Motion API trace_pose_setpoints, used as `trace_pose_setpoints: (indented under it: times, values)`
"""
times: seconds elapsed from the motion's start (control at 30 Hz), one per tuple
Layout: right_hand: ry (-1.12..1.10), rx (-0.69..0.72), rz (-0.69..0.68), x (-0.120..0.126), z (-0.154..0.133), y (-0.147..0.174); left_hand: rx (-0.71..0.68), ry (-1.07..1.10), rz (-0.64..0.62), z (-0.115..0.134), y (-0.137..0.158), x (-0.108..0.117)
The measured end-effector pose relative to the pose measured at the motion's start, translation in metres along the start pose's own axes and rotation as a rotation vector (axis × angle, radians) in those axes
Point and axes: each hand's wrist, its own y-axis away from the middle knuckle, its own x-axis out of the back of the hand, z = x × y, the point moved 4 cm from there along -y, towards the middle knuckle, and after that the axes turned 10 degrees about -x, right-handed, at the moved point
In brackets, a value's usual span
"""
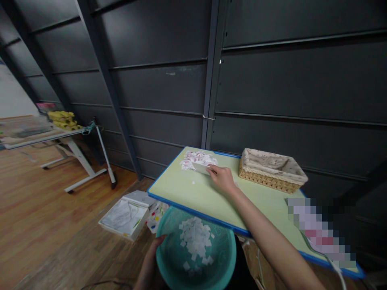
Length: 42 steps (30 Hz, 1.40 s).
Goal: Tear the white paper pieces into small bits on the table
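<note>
My right hand (221, 178) reaches over the pale green tabletop (187, 191), closed on a flat pale blade (201, 167). Its exact kind is unclear. The blade's far side meets a pile of white and pinkish paper-like scraps (198, 158) at the table's back left corner. Below the front edge, my left hand (157, 243) grips the left rim of a teal plastic basin (232, 251), fingers partly hidden. Many small white square pieces (196, 237) lie inside the basin. One tiny white bit (193, 182) rests alone on the tabletop.
A wicker basket (266, 181) with a cloth liner stands at the table's back right. A pixelated item (320, 237) lies at the right end. On the floor at left is a white box (123, 217). Another table (39, 139) stands farther left; a dark panelled wall (163, 88) rises behind.
</note>
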Motion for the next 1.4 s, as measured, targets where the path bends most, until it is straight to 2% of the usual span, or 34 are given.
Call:
trace_pose_setpoints:
  times: [0.17,0.6,0.7,0.9,1.07,1.4]
  values:
    - [-0.066,-0.053,0.025,0.01,-0.001,-0.001,-0.032,-0.014,-0.002,0.004,0.004,-0.004]
    - [-0.115,-0.087,0.026,0.02,-0.004,0.001,-0.097,-0.005,-0.014,0.005,0.004,-0.008]
    - [-0.174,-0.123,0.03,0.021,-0.003,0.0,-0.074,-0.017,-0.024,0.004,0.002,-0.005]
    - [-0.248,-0.136,0.014,0.021,0.0,-0.001,-0.024,-0.03,-0.012,0.001,0.0,-0.001]
    - [-0.267,-0.167,0.033,0.022,0.003,-0.001,-0.059,-0.013,-0.016,0.003,0.001,-0.004]
    - [-0.371,-0.148,-0.057,0.014,0.005,-0.002,-0.041,-0.021,0.009,0.003,0.005,-0.008]
